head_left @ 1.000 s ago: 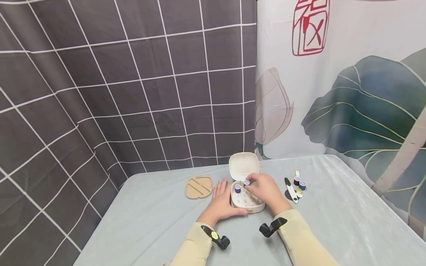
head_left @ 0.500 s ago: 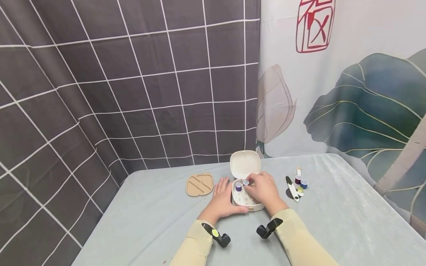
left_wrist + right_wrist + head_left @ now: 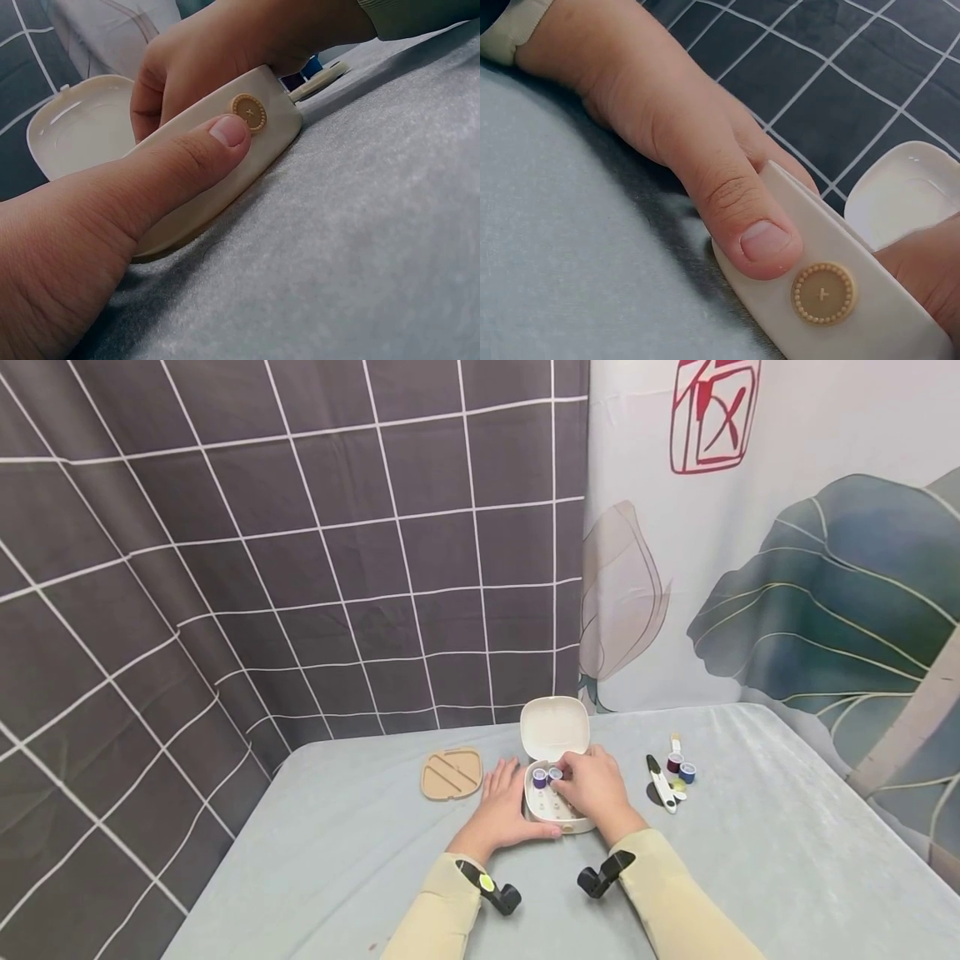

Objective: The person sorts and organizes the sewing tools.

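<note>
A white sewing box (image 3: 532,810) lies with its lid (image 3: 555,728) raised; small pegs show inside. My left hand (image 3: 495,814) rests along its left side, fingers straight and spread. The left thumb (image 3: 191,161) presses on the front wall beside a tan button-shaped catch (image 3: 249,112). Inside the box, my right hand (image 3: 597,789) pinches a blue thread spool (image 3: 555,774) by its side, in the back row. Left of it stands a purple thread spool (image 3: 539,778). In the left wrist view the right fingertips are hidden behind the box's front wall.
To the left lies a tan divided tray (image 3: 452,774). On the right are thread snips (image 3: 662,785), a dark red spool (image 3: 676,762), a blue spool (image 3: 687,772) and small yellowish and white items. Behind the table (image 3: 337,860) hang a grid-patterned curtain and a printed one.
The right hand has brought the blue spool slightly left and down, next to the purple one. The left hand stays against the box. The head view has shifted a little.
</note>
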The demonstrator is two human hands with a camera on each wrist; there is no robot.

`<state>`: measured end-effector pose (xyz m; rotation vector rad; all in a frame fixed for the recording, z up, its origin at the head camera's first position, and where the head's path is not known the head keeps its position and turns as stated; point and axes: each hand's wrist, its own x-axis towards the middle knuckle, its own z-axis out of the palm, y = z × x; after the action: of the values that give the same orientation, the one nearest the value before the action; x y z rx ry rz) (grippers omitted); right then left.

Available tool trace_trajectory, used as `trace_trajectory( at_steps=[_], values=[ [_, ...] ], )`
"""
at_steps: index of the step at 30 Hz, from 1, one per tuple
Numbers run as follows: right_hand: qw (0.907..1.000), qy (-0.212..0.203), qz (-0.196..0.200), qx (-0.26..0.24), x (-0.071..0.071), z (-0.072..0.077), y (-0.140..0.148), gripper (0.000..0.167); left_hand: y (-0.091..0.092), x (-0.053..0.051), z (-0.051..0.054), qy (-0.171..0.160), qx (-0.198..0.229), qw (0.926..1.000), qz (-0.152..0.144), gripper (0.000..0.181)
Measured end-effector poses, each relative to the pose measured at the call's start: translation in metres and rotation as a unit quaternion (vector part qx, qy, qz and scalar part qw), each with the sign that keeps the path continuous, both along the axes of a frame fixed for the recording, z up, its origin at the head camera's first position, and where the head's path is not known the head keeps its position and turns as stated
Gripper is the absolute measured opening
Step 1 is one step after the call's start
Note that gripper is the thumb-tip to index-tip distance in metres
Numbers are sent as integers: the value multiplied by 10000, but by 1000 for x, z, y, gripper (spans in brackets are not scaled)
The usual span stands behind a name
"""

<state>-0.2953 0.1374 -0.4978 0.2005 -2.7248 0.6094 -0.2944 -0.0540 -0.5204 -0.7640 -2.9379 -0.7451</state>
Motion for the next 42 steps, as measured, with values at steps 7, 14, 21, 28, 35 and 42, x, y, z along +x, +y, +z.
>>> trace_trajectory(
  at_steps=[7,14,21,28,35,42],
  values=[
    [10000,16,-21,63,1,-1,0,23,2,1,2,15,-17,10000,-2,120],
    [9999,-47,-74,129,2,0,0,24,2,2,2,-12,2,10000,-6,120],
    [9999,-65,-61,94,-1,2,1,25,2,1,4,-28,43,10000,-46,119],
    [9997,-228,102,-44,0,4,1,28,1,0,3,-22,-41,10000,-41,118],
    [9979,-558,271,-179,3,18,8,20,0,1,3,-72,40,10000,-12,118],
    [9964,-632,214,-522,2,41,34,16,1,0,1,-89,9,10000,29,118]
  ],
)
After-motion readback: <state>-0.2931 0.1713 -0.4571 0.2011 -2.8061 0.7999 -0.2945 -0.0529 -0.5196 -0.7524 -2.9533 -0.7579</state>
